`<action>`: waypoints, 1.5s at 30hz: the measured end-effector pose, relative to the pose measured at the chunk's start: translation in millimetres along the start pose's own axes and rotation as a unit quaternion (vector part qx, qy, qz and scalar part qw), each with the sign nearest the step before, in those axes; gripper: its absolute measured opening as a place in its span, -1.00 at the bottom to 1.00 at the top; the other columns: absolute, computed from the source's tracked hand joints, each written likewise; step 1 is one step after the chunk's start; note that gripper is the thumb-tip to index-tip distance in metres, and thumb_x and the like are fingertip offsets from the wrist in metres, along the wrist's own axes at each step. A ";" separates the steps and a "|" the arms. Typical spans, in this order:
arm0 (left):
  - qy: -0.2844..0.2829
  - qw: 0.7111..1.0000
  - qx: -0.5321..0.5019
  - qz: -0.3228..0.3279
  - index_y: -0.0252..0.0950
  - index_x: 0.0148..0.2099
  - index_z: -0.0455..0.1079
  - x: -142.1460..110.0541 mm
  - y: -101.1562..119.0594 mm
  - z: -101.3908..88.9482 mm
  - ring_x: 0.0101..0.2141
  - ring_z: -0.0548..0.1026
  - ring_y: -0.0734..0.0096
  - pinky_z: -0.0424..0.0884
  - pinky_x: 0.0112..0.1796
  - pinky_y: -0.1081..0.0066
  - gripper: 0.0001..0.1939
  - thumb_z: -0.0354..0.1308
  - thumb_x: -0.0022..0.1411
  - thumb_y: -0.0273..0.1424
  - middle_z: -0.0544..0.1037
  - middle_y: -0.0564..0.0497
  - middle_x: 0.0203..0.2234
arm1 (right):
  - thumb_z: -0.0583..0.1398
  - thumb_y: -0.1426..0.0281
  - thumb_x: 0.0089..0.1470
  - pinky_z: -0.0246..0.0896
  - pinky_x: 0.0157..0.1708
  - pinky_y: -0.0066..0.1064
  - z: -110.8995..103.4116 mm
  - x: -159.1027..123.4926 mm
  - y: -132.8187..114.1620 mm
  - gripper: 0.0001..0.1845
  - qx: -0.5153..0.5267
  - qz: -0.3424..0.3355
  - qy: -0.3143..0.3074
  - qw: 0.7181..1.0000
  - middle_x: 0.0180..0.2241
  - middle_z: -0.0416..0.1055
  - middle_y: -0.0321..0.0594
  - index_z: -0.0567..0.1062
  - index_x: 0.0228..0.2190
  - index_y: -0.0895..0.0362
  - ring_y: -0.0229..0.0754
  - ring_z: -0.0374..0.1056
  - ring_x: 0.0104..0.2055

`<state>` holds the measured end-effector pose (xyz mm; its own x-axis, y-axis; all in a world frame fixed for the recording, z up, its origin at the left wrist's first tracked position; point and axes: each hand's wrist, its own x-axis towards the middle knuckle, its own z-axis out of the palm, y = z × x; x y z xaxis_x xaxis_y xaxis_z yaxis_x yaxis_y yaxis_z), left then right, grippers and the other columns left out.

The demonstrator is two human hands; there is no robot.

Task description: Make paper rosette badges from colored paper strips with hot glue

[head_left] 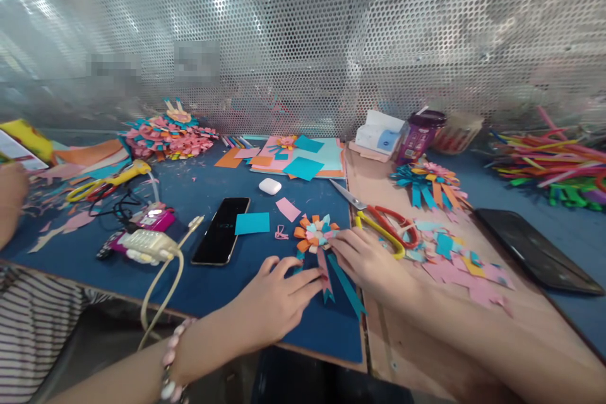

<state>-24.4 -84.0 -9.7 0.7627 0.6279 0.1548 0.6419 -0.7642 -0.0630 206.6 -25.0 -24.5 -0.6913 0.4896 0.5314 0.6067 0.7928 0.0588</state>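
A paper rosette [316, 233] lies on the blue part of the desk [310, 341], just in front of the person. It forms the centre of the dial, with twelve o'clock pointing away. Its looped orange, pink and pale-blue petals surround a small centre; a pink streamer [326, 278] and a blue streamer [348, 287] trail at six and five o'clock.

The left hand [279, 297] reaches in from seven o'clock, fingers loosely spread, tips at the pink streamer. The right hand [372, 259] comes from four o'clock, fingers close together at the petal rim. Whether either grip pinches the paper cannot be told, the thumbs being obscured.

Judged by its make, the rosette is very light, with springy loops that crush easily and limp tails that may crease or tear. The flat centre or the streamer roots offer the safest hold.

Red-handled scissors [351, 193] lie at two o'clock, touching yellow handles [396, 247]; paper scraps [478, 271] spread at three. A phone [215, 239] lies at nine, overlapped by a blue paper piece [252, 223]; coloured sheets [336, 163] are stacked at twelve.
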 end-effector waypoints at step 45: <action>0.019 0.998 -0.063 -0.013 -0.32 0.21 0.19 -14.0 -4.4 4.4 0.12 0.24 0.14 0.28 0.01 0.12 -0.56 0.00 0.34 -0.29 0.36 -0.11 0.12 | 0.07 0.45 0.18 0.24 -0.05 -0.03 -28.6 -27.3 -6.1 -0.68 0.118 0.059 -0.088 0.987 0.07 0.28 -0.06 0.48 -0.07 0.07 -0.01 0.20 0.02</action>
<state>-37.5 -88.7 -15.9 0.7403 0.6439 0.1930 0.6449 -0.7614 0.0666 232.9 -53.6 -15.2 -0.6908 0.6231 0.3668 0.5939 0.7783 -0.2037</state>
